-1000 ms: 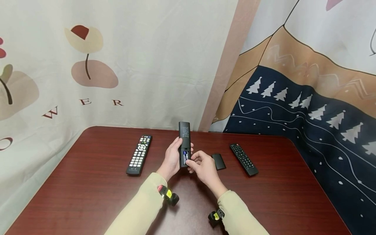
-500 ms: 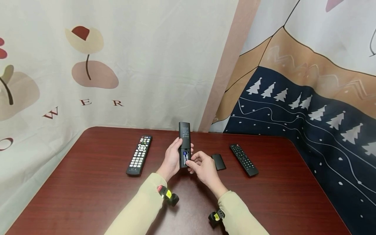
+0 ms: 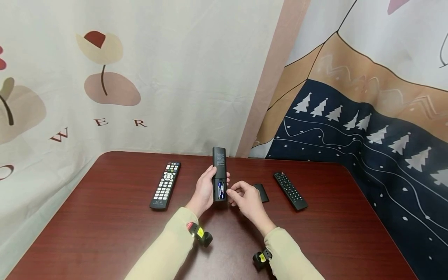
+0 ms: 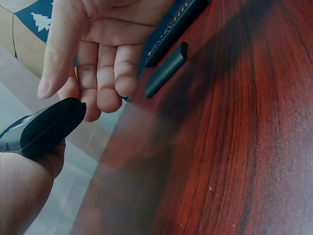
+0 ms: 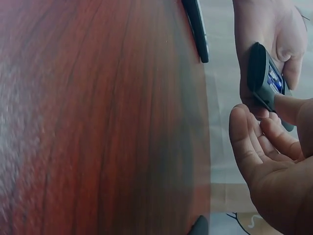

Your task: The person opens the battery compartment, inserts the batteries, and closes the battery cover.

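Observation:
My left hand [image 3: 203, 192] grips a black remote control [image 3: 219, 161], its back turned up and its far end raised. Its battery compartment is uncovered, with blue batteries [image 3: 221, 190] lying inside. My right hand [image 3: 249, 202] is just right of the remote's near end, fingers loosely bent and holding nothing. In the left wrist view that hand's fingers [image 4: 105, 78] hang relaxed above the remote's end [image 4: 54, 127]. The right wrist view has its thumb [image 5: 288, 108] close to the compartment; whether it touches is unclear. Beyond the right hand lies a black battery cover [image 3: 261, 193], partly hidden.
On the reddish-brown table [image 3: 115, 233], a remote with white buttons [image 3: 166, 186] lies to the left. A smaller black remote [image 3: 290, 190] lies to the right, past the cover. Printed curtains [image 3: 196, 77] hang behind the table.
My right hand has drawn back from the battery compartment, a little to the right, uncovering more of the batteries. The left hand still holds the remote, which has dipped slightly.

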A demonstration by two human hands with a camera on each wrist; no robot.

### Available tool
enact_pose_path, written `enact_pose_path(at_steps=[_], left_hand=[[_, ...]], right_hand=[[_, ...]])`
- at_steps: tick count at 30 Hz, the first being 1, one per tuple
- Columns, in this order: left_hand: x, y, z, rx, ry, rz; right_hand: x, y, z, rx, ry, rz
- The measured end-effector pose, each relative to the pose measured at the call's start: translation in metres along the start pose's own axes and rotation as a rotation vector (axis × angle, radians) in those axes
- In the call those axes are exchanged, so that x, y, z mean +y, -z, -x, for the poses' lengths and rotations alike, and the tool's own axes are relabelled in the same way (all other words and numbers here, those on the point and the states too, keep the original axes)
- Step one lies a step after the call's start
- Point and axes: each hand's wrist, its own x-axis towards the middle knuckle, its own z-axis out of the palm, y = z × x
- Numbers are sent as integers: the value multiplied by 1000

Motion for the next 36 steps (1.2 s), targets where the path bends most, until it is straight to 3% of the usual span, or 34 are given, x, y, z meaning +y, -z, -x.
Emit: enact_pose_path(at_steps=[14,22,36], left_hand=[[0,0,-1,6,12,4],[-1,0,-1,8,10,10],[1,-1,0,21,22,8]], right_hand=[[0,11,1,30,24,149],[1,17,-1,44,-3,229],[10,26,-3,85,53,393]])
